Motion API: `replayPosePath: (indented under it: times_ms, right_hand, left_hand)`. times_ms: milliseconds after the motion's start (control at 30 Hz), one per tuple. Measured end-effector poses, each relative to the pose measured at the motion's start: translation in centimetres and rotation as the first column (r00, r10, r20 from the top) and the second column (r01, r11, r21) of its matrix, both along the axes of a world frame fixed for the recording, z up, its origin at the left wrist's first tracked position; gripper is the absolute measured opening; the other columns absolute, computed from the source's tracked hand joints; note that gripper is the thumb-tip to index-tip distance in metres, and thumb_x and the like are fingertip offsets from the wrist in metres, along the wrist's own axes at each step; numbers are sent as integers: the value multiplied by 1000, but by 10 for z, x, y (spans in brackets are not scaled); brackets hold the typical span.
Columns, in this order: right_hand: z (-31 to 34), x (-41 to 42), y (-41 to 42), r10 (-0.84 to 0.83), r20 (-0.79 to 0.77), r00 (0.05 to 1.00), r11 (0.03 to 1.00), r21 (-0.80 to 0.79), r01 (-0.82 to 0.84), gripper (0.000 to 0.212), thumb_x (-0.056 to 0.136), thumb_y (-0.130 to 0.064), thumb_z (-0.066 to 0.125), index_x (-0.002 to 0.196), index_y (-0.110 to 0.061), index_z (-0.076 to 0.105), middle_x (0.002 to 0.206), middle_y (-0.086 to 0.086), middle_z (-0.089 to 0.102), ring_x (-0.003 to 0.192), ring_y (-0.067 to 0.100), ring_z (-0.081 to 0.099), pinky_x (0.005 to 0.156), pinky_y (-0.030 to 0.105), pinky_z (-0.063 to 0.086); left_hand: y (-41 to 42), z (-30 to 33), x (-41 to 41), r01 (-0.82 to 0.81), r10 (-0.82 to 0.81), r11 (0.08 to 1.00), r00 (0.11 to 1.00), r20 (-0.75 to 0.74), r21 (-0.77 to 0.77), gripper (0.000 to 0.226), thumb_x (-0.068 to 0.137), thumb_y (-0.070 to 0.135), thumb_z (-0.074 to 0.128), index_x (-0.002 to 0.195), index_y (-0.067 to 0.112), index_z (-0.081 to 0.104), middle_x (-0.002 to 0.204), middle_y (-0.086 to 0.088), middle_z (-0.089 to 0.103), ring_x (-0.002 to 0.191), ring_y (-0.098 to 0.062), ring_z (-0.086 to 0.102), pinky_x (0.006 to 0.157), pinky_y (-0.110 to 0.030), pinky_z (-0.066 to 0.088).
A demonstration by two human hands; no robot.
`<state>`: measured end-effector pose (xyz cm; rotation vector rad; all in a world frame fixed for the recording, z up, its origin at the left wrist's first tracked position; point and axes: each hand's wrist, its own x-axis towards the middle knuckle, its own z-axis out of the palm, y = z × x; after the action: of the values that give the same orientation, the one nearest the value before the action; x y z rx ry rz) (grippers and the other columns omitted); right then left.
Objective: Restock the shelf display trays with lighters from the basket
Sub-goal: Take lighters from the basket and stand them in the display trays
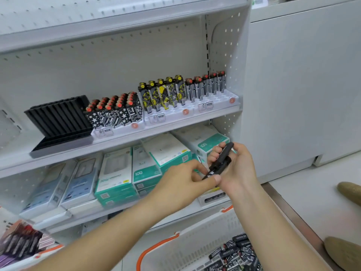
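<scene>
Right hand (237,165) curled round small bunch of black lighters (219,163), held below display shelf (121,139). Left hand (183,181) pinching lower end of one lighter, thumb pressed to it. Basket (187,245) underneath, more lighters inside. White trays (216,103) part filled, front slots bare. Risk: pulling one lighter loosens bunch, rest slip into basket or onto floor. Risk: pattern put in wrong tray.
</scene>
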<state>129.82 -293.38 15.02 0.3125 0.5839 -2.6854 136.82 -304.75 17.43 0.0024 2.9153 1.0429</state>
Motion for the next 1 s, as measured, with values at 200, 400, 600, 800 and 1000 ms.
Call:
replayPosePath:
  times_ms: [200, 400, 600, 800, 1000]
  right_hand:
    - [3, 20, -35, 20, -60, 998, 999, 33, -18, 37, 97, -39, 46, 73, -12, 51, 62, 1, 52, 59, 14, 51, 61, 23, 44]
    - [-6, 29, -57, 146, -59, 987, 976, 171, -134, 33, 95, -43, 48, 75, -18, 54, 70, -2, 59, 58, 10, 58, 52, 19, 49]
    - [-11, 62, -98, 423, -282, 861, 832, 498, -245, 24, 79, -35, 64, 87, -12, 61, 73, -1, 59, 40, 4, 33, 34, 15, 26]
    - [-13, 73, -117, 444, -325, 835, 763, 626, -162, 11, 79, -18, 70, 87, -10, 66, 76, 7, 55, 41, 6, 34, 36, 18, 26]
    - [-16, 81, -128, 609, -315, 728, 681, 678, -277, 18, 74, -21, 70, 86, -9, 65, 56, 0, 49, 40, 6, 33, 35, 17, 25]
  left_hand:
    - [-34, -11, 28, -142, 101, 859, 989, 109, 491, 10, 83, 12, 71, 90, 17, 67, 69, 4, 71, 64, -3, 62, 68, -14, 47]
    - [-83, -5, 60, -320, 295, 712, 944, 148, 625, 4, 89, 11, 63, 88, 13, 66, 89, -5, 76, 77, -10, 63, 72, -25, 44]
    - [-117, -1, 80, -410, 500, 617, 863, 68, 672, 6, 83, 23, 69, 80, 18, 71, 90, -2, 74, 81, -10, 60, 70, -26, 42]
    - [-127, -1, 91, -370, 458, 753, 888, -29, 544, 19, 81, 3, 73, 97, 11, 67, 84, -5, 70, 67, -7, 65, 66, -15, 52]
    - [-136, 5, 100, -218, 252, 952, 957, -147, 216, 57, 81, 7, 71, 114, 49, 51, 100, 14, 65, 67, -10, 68, 71, -21, 54]
